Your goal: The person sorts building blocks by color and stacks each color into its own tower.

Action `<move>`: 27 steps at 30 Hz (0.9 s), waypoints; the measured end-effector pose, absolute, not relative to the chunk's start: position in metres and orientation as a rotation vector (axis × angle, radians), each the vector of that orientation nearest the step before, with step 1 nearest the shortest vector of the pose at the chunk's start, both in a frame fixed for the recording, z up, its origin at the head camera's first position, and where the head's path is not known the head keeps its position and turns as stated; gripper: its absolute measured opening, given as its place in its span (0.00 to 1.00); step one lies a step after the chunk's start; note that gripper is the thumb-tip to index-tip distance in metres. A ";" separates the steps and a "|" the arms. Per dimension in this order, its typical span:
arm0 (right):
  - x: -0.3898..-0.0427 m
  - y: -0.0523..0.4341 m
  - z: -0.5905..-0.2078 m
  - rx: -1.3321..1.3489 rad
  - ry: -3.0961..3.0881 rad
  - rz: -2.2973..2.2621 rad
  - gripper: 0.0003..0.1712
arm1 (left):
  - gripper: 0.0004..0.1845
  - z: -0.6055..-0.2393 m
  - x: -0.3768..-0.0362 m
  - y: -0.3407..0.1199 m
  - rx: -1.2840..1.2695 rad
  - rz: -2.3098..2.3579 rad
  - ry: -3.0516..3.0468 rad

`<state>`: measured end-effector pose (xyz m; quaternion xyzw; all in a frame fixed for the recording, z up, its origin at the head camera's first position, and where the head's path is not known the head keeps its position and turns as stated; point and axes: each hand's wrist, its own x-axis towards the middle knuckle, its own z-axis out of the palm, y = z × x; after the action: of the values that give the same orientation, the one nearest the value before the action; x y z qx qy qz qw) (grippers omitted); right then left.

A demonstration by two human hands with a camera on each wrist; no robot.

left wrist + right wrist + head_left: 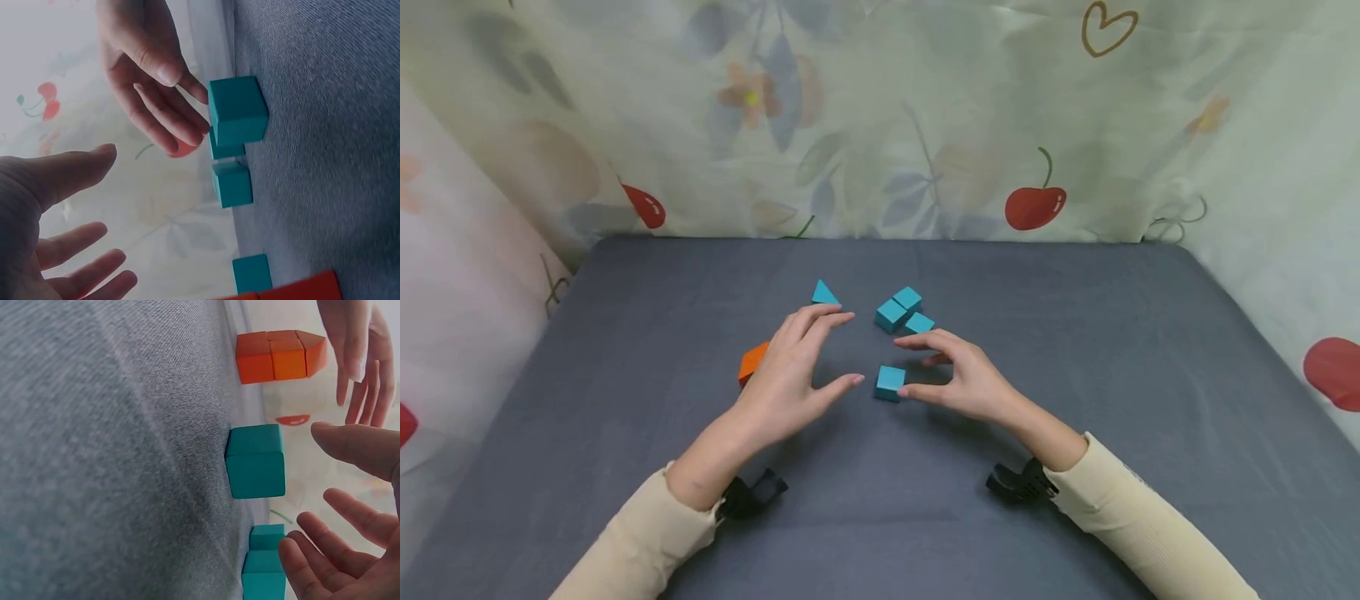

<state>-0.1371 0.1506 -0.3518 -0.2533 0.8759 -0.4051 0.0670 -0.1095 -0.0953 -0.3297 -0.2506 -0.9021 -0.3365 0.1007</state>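
Resting on the grey cloth-covered table [1075, 350], a single teal cube [891, 383] sits between the person's two hands, and neither hand grips it. The right hand [958, 375] hovers just to the cube's right with fingers spread and relaxed; its thumb tip comes very near the cube's right face (whether it touches cannot be told from the head view, and the right wrist view shows a gap between the cube [255, 460] and the thumb). The left hand [790, 371] is held with fingers apart and loosely extended, its thumb pointing toward the cube's left side and stopping just short of it, holding nothing.

Beyond the right hand's fingertips, farther from the person, lies a cluster of three teal cubes [902, 311] touching one another. Beyond the left hand's fingertips stands a teal triangular block [824, 293], near them but apart. Partly hidden under the left hand's outer edge are the orange blocks [752, 362] (the right wrist view shows them as a close-set row [281, 356] past the lone cube). In the left wrist view the lone cube [237, 109] appears just beside the right hand's fingers [164, 115], with the cluster lined up behind it.

A floral curtain [880, 117] printed with cherries hangs behind the table.
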 end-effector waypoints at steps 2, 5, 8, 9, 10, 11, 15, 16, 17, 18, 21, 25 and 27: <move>-0.137 0.152 -0.353 -0.763 2.638 -1.224 0.33 | 0.35 -0.330 -0.110 -0.093 -0.739 -0.996 -2.681; -0.136 0.153 -0.354 -0.757 2.634 -1.225 0.33 | 0.35 -0.331 -0.110 -0.090 -0.741 -0.996 -2.703; -0.135 0.154 -0.355 -0.765 2.634 -1.229 0.33 | 0.35 -0.333 -0.111 -0.087 -0.742 -1.007 -2.720; -0.135 0.154 -0.355 -0.766 2.633 -1.232 0.33 | 0.35 -0.334 -0.111 -0.086 -0.741 -1.019 -2.729; -0.135 0.154 -0.355 -0.770 2.632 -1.236 0.33 | 0.35 -0.334 -0.111 -0.084 -0.742 -1.039 -2.738; -0.135 0.154 -0.355 -0.773 2.633 -1.236 0.33 | 0.35 -0.335 -0.112 -0.083 -0.748 -1.059 -2.747; -0.135 0.155 -0.357 -0.765 2.626 -1.233 0.31 | 0.35 -0.338 -0.112 -0.076 -0.773 -1.135 -2.791; -0.135 0.155 -0.357 -0.761 2.624 -1.231 0.31 | 0.35 -0.339 -0.112 -0.075 -0.781 -1.141 -2.801; -0.135 0.155 -0.357 -0.754 2.621 -1.228 0.31 | 0.36 -0.341 -0.113 -0.073 -0.786 -1.139 -2.815; -0.135 0.155 -0.358 -0.748 2.618 -1.226 0.31 | 0.36 -0.342 -0.114 -0.071 -0.787 -1.137 -2.829; -0.135 0.155 -0.359 -0.733 2.609 -1.216 0.31 | 0.36 -0.346 -0.115 -0.067 -0.781 -1.110 -2.889; -0.135 0.156 -0.360 -0.728 2.602 -1.193 0.30 | 0.34 -0.351 -0.117 -0.063 -0.752 -1.079 -2.975; -0.135 0.155 -0.361 -0.724 2.596 -1.191 0.30 | 0.33 -0.353 -0.118 -0.062 -0.739 -1.082 -3.010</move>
<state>-0.1345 0.1547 -0.3608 -0.2444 0.8769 -0.4024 0.0972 -0.1184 -0.0621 -0.3527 -0.2246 -0.9146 -0.3287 -0.0705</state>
